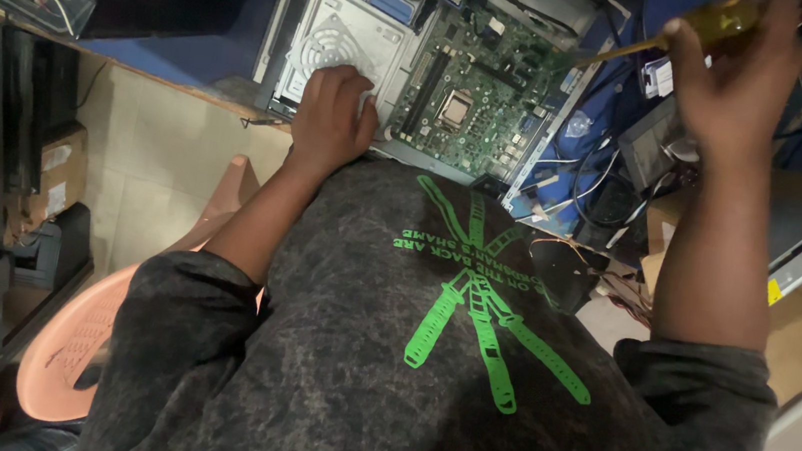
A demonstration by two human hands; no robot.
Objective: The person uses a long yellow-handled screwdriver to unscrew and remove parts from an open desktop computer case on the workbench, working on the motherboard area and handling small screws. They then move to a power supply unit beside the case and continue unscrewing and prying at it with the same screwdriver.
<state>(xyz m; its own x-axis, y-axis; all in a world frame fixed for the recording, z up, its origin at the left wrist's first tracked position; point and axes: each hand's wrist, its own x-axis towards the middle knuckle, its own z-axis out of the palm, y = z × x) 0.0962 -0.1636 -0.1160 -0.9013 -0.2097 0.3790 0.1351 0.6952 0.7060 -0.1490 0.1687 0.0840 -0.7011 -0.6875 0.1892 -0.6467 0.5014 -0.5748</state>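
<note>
Head view: left hand [331, 117] flat, fingers spread on computer case [342, 32]; right hand [736, 67] raised (gripping yellow-handled screwdriver [685, 31])

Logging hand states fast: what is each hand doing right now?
Left hand: fingers spread open, resting on the metal fan cover of the open computer case.
Right hand: closed around a yellow-handled screwdriver.
</note>
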